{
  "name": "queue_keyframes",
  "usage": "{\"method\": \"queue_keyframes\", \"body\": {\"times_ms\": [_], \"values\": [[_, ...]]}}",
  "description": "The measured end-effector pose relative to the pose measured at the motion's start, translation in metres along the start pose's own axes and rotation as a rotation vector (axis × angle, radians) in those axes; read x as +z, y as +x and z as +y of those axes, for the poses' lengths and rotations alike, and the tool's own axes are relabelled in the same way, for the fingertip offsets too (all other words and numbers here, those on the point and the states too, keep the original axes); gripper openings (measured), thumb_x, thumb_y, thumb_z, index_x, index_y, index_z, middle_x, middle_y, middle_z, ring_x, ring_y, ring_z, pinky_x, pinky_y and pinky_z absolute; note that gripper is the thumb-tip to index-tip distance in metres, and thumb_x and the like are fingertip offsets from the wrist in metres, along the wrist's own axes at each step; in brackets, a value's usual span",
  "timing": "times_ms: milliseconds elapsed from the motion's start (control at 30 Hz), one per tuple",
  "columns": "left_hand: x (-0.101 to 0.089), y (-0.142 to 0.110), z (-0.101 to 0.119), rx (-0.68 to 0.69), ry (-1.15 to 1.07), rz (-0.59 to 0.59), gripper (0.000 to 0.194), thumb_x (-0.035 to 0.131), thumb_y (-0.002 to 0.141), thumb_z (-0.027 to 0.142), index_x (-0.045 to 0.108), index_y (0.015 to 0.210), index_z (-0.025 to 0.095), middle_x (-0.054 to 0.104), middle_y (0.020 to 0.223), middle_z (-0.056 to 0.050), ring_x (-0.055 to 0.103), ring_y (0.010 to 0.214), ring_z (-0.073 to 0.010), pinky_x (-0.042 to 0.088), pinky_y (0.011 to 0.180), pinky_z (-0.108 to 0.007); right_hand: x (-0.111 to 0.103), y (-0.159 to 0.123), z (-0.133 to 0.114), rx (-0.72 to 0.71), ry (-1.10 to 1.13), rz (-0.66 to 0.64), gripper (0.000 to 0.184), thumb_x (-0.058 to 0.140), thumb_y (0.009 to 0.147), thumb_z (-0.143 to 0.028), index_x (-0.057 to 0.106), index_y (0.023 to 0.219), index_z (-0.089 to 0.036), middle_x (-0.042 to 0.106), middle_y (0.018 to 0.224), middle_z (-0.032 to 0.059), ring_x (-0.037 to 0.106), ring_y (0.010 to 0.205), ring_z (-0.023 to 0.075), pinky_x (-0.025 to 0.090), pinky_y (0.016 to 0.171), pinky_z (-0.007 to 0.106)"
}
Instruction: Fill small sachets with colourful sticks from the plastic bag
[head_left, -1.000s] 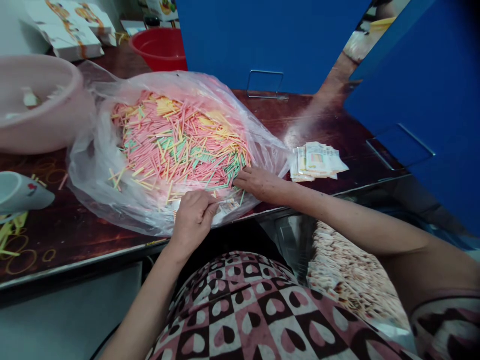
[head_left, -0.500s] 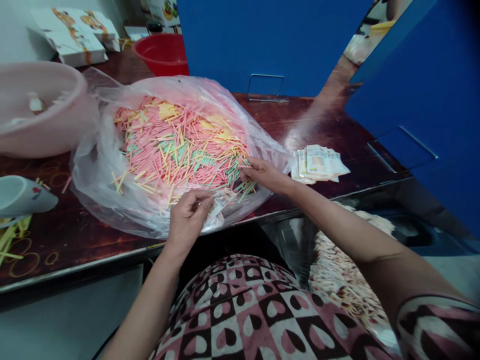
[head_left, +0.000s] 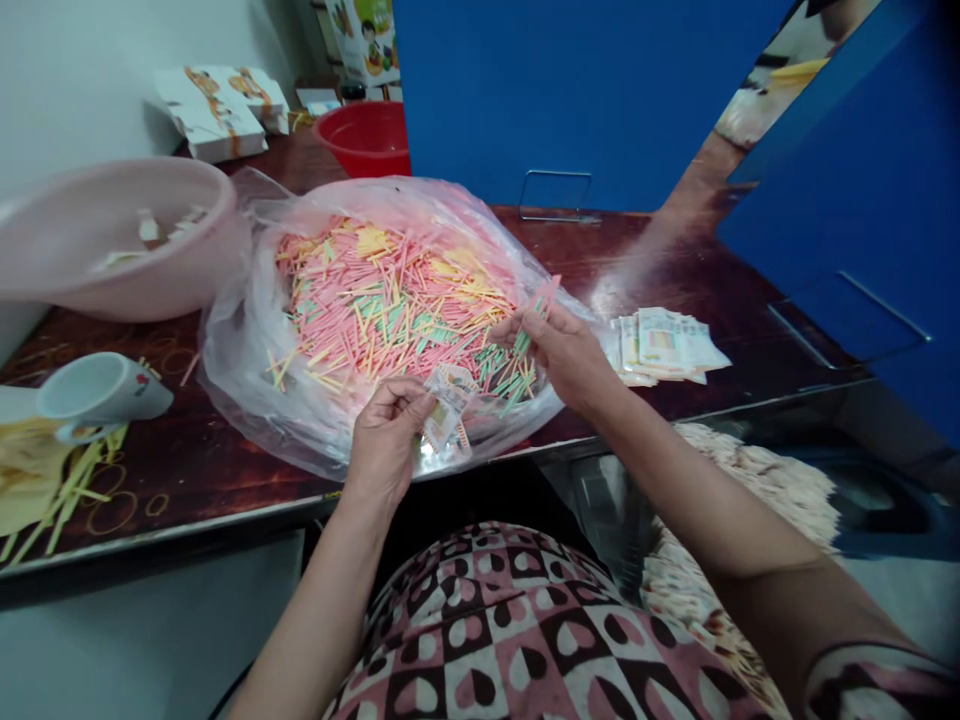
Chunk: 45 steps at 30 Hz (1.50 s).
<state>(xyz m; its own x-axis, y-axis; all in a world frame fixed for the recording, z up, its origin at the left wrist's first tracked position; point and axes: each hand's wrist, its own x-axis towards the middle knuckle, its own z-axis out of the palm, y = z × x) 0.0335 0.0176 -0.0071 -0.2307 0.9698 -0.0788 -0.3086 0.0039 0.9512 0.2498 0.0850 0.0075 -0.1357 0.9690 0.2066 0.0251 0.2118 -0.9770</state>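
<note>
Thin pink, yellow and green sticks [head_left: 390, 310] heap inside a crinkly clear plastic bag [head_left: 240, 340] on the dark wooden counter [head_left: 660, 270]; the right hand [head_left: 562, 350] pinches a small bunch [head_left: 536, 325], the left hand [head_left: 386, 440] grips a printed paper slip [head_left: 448, 405].

The left hand [head_left: 386, 437] curls low, while the right hand [head_left: 562, 352] sits higher, its fingers [head_left: 529, 325] pinched together.
</note>
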Motion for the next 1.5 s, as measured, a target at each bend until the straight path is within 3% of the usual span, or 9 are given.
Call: {"method": "queue_keyframes", "body": {"times_ms": [167, 467, 667, 933, 1067, 1167, 1267, 1367, 1500], "values": [[0.003, 0.000, 0.001, 0.019, 0.001, -0.024, 0.031, 0.092, 0.056, 0.028, 0.066, 0.069, 0.018, 0.066, 0.089, -0.001, 0.058, 0.081, -0.0117, 0.048, 0.077, -0.023, 0.042, -0.013, -0.034, -0.096, 0.256, 0.059, 0.038, 0.056, 0.096, -0.063, 0.059, 0.103, -0.027, 0.076, 0.101, 0.0038, 0.072, 0.105, 0.0218, 0.057, 0.093, 0.042], [0.011, -0.005, 0.000, -0.016, -0.089, -0.039, 0.034, 0.094, 0.058, 0.033, 0.067, 0.073, 0.019, 0.065, 0.090, 0.000, 0.059, 0.081, -0.0119, 0.049, 0.078, -0.024, 0.084, -0.035, -0.035, -0.176, 0.221, 0.128, 0.037, 0.049, 0.104, -0.055, 0.069, 0.110, -0.025, 0.077, 0.114, 0.0057, 0.070, 0.113, 0.0220, 0.055, 0.105, 0.044], [0.019, -0.006, 0.003, 0.020, -0.139, -0.020, 0.029, 0.092, 0.060, 0.029, 0.067, 0.071, 0.019, 0.064, 0.089, 0.000, 0.057, 0.081, -0.0111, 0.049, 0.077, -0.023, 0.084, -0.035, -0.035, -0.253, 0.056, 0.101, 0.037, 0.046, 0.105, -0.053, 0.069, 0.105, -0.024, 0.076, 0.112, 0.0062, 0.063, 0.128, 0.0229, 0.045, 0.117, 0.046], [0.021, -0.001, -0.003, 0.065, -0.055, -0.004, 0.028, 0.087, 0.064, 0.031, 0.064, 0.072, 0.019, 0.065, 0.092, -0.002, 0.060, 0.087, -0.0138, 0.050, 0.085, -0.027, 0.079, -0.025, -0.021, -0.166, 0.080, 0.053, 0.041, 0.051, 0.100, -0.056, 0.059, 0.126, -0.025, 0.073, 0.123, 0.0083, 0.067, 0.113, 0.0215, 0.055, 0.100, 0.040], [0.022, 0.000, -0.001, 0.063, -0.055, -0.008, 0.026, 0.086, 0.065, 0.031, 0.064, 0.073, 0.019, 0.065, 0.093, -0.002, 0.060, 0.087, -0.0138, 0.050, 0.085, -0.027, 0.075, -0.025, -0.023, -0.194, -0.007, 0.033, 0.041, 0.044, 0.104, -0.057, 0.069, 0.109, -0.024, 0.073, 0.123, 0.0069, 0.064, 0.125, 0.0214, 0.048, 0.112, 0.041], [0.022, 0.003, 0.000, 0.072, -0.080, 0.025, 0.028, 0.087, 0.063, 0.031, 0.065, 0.075, 0.020, 0.065, 0.089, -0.001, 0.058, 0.083, -0.0128, 0.049, 0.080, -0.025, 0.067, -0.024, -0.020, -0.187, -0.021, 0.089, 0.046, 0.046, 0.102, -0.063, 0.069, 0.114, -0.025, 0.070, 0.129, 0.0071, 0.061, 0.129, 0.0217, 0.046, 0.114, 0.040], [0.024, 0.010, -0.005, 0.117, -0.055, 0.056, 0.028, 0.087, 0.064, 0.032, 0.064, 0.077, 0.020, 0.063, 0.084, 0.001, 0.056, 0.077, -0.0123, 0.048, 0.074, -0.024, 0.062, -0.021, -0.009, -0.053, 0.029, 0.124, 0.051, 0.060, 0.092, -0.068, 0.067, 0.118, -0.025, 0.072, 0.117, 0.0055, 0.067, 0.107, 0.0203, 0.055, 0.095, 0.036], [0.030, 0.023, -0.010, 0.238, 0.030, 0.051, 0.021, 0.082, 0.071, 0.031, 0.064, 0.077, 0.021, 0.063, 0.085, 0.000, 0.059, 0.081, -0.0138, 0.050, 0.078, -0.026, 0.060, -0.014, 0.001, 0.117, 0.071, 0.057, 0.047, 0.071, 0.082, -0.068, 0.068, 0.094, -0.022, 0.067, 0.084, 0.0002, 0.059, 0.073, 0.0149, 0.052, 0.067, 0.029], [0.042, 0.041, -0.006, 0.364, 0.161, -0.031, 0.017, 0.079, 0.080, 0.029, 0.065, 0.086, 0.021, 0.066, 0.098, -0.003, 0.064, 0.095, -0.0162, 0.052, 0.090, -0.029, 0.055, 0.001, -0.001, 0.093, 0.104, 0.077, 0.044, 0.072, 0.082, -0.065, 0.066, 0.079, -0.021, 0.064, 0.077, -0.0011, 0.056, 0.069, 0.0137, 0.049, 0.065, 0.028]]}}
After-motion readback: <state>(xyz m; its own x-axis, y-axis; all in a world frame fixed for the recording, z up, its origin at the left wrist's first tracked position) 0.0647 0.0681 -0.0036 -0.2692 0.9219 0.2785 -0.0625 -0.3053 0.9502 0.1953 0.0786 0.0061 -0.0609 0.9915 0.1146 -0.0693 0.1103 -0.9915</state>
